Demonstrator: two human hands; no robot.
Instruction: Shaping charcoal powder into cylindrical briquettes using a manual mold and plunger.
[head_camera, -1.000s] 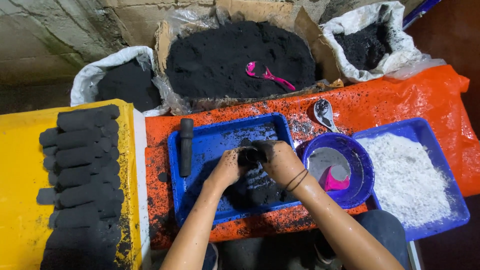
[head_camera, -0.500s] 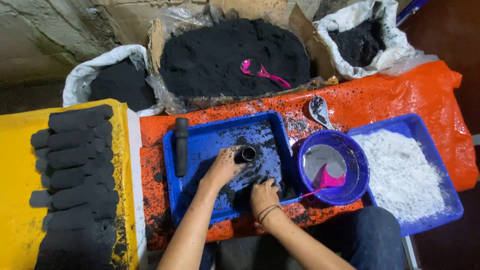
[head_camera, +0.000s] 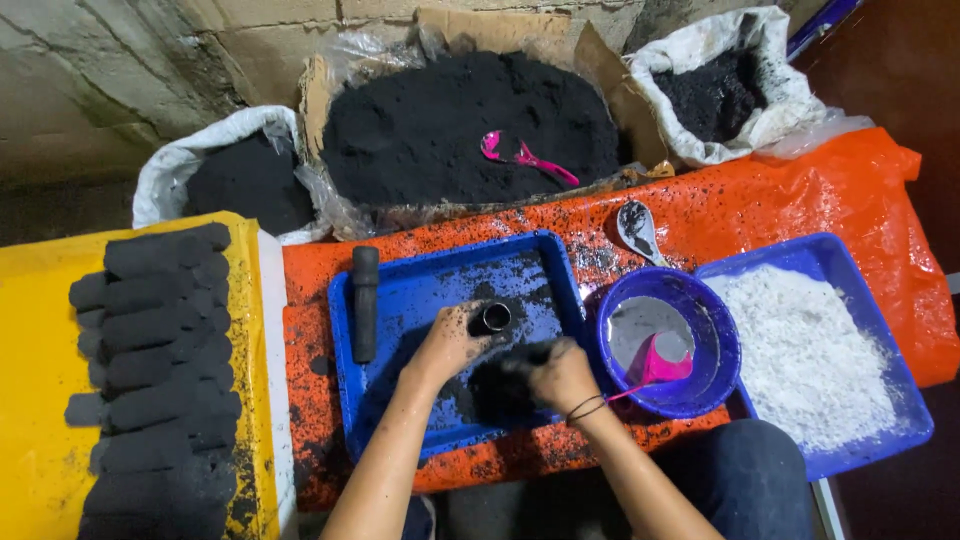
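- The soot-blackened left hand (head_camera: 450, 345) gripped a short upright metal tube (head_camera: 494, 318) standing in the shallow blue plastic tray (head_camera: 400, 300).
- The right hand (head_camera: 562, 375), a band at its wrist, pressed into a mound of black powder (head_camera: 495, 390) in the same tray.
- A black cylindrical rod (head_camera: 365, 303) lay along the tray's left side.
- Just right sat a round purple bowl (head_camera: 715, 330) containing a pink scoop (head_camera: 662, 362), then a blue tray of white powder (head_camera: 805, 350).
- Rows of black pressed briquettes (head_camera: 155, 370) lay on a yellow surface (head_camera: 35, 420) at left.
- An orange plastic sheet (head_camera: 780, 205) covered the table.
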